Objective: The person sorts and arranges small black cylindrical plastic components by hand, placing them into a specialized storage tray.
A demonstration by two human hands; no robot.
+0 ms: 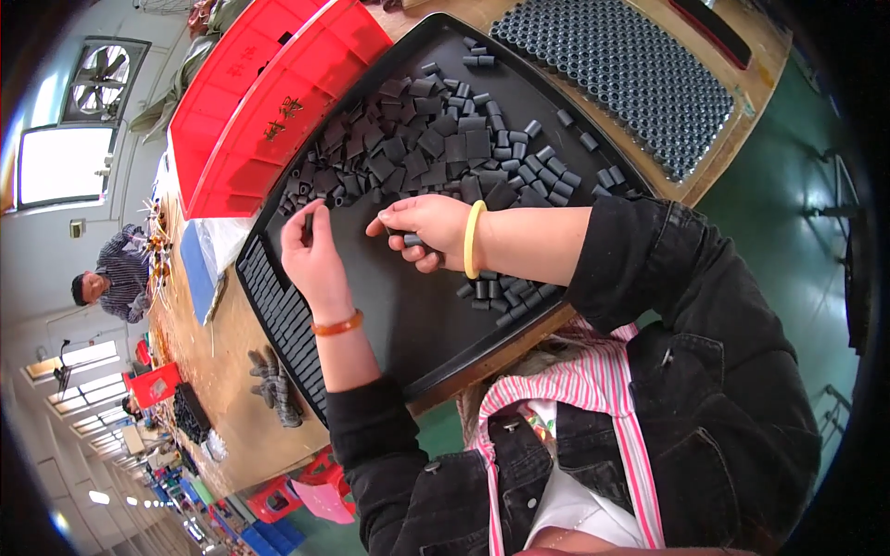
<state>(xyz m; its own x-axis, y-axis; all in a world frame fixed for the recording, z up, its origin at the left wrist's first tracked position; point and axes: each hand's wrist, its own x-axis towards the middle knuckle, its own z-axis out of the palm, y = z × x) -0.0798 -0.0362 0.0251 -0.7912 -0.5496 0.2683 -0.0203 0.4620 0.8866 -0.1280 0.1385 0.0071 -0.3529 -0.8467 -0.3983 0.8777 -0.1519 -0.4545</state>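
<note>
Both my hands are over a large black tray (371, 324). My right hand (431, 227), a yellow bangle at its wrist, is curled around small dark grey cylinders (413, 239); thumb and forefinger are pressed together. To its left, my left hand (315, 264) is raised with the fingertips pinched; anything between them is too small to make out. Beyond the hands lies a heap of thin black square pieces (431, 142). Loose dark cylinders (547, 171) are scattered at its right, and more cylinders (505, 295) lie below my right wrist.
Neat rows of dark pieces (283, 310) line the tray's left side. Red bins (278, 107) stand at the far left. A panel of close-set round cells (616, 79) lies at the far right. A grey glove (273, 387) rests on the wooden table (250, 445). Another person (116, 278) works farther left.
</note>
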